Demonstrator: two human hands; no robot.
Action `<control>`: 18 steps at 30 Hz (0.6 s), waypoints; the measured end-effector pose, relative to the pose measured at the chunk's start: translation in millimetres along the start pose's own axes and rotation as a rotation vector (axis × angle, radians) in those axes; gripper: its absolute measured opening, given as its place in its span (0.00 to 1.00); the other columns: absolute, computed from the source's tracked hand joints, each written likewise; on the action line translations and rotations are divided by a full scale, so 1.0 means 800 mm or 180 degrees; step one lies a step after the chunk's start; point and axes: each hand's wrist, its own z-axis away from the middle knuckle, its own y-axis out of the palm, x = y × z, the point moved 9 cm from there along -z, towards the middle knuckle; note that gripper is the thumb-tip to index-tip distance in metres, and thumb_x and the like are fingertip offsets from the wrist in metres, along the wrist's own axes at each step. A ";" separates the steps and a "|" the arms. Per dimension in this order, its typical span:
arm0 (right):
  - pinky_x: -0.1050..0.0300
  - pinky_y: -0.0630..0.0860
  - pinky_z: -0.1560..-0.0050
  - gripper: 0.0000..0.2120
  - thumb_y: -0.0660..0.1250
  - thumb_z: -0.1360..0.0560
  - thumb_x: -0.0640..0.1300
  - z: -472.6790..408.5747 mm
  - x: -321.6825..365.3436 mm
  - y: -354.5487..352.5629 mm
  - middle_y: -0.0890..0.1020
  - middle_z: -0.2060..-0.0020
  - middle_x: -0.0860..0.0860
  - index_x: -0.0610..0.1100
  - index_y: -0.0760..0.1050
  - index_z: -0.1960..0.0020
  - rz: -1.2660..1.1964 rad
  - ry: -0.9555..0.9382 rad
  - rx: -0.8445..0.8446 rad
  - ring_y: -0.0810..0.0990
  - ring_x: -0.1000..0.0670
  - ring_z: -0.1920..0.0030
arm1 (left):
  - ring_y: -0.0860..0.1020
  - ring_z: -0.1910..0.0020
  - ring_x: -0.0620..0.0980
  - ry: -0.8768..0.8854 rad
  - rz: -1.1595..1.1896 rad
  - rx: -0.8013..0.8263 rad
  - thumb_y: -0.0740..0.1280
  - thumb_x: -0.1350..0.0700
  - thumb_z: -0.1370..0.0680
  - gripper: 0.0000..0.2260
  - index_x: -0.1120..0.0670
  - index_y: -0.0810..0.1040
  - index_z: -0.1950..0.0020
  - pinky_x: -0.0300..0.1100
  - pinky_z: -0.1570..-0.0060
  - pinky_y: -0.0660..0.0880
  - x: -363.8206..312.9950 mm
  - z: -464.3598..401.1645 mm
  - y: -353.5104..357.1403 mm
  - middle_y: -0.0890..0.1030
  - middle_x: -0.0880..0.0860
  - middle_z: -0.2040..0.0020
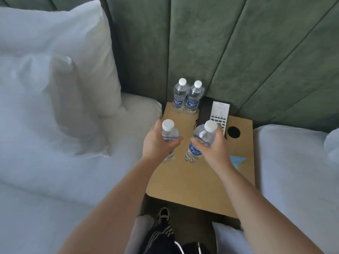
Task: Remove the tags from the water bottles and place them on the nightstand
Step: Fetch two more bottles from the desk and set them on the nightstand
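My left hand [157, 142] grips a clear water bottle [168, 129] with a white cap, held upright over the wooden nightstand [183, 180]. My right hand [211, 145] grips a second bottle [201, 136] with a blue label, tilted slightly, its base near the tabletop. Two more capped bottles stand side by side at the nightstand's back left corner, one on the left [179, 96] and one on the right [194, 98]. No tags are visible on any bottle neck. A light blue paper piece [238, 161] lies on the nightstand, partly hidden by my right wrist.
A black phone [218, 112] with a white card sits at the back of the nightstand beside a round dark hole [233, 132]. White beds flank the nightstand, with pillows [64, 79] on the left. A green padded headboard [238, 52] rises behind.
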 end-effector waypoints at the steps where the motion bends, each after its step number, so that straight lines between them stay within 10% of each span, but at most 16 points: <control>1: 0.72 0.70 0.51 0.28 0.78 0.35 0.51 -0.023 -0.008 0.008 0.80 0.51 0.59 0.47 0.70 0.41 0.0000 0.0023 0.0008 0.78 0.63 0.51 | 0.78 0.54 0.49 0.0018 -0.0014 0.0039 0.78 0.47 0.34 0.22 0.50 0.72 0.46 0.44 0.55 0.75 0.006 -0.026 0.009 0.79 0.48 0.53; 7: 0.78 0.68 0.56 0.27 0.78 0.35 0.52 -0.145 -0.071 0.052 0.80 0.53 0.61 0.49 0.69 0.43 0.0044 0.0046 0.0135 0.76 0.69 0.52 | 0.77 0.57 0.35 0.0046 0.0075 0.0356 0.76 0.46 0.33 0.20 0.43 0.70 0.48 0.26 0.60 0.69 0.058 -0.160 0.069 0.78 0.38 0.58; 18: 0.80 0.66 0.57 0.27 0.77 0.33 0.50 -0.249 -0.130 0.105 0.77 0.51 0.64 0.55 0.64 0.42 0.0161 -0.0163 0.0320 0.76 0.66 0.52 | 0.78 0.47 0.49 0.0593 0.0164 0.0870 0.76 0.53 0.29 0.19 0.51 0.72 0.43 0.48 0.45 0.75 0.092 -0.256 0.137 0.79 0.47 0.50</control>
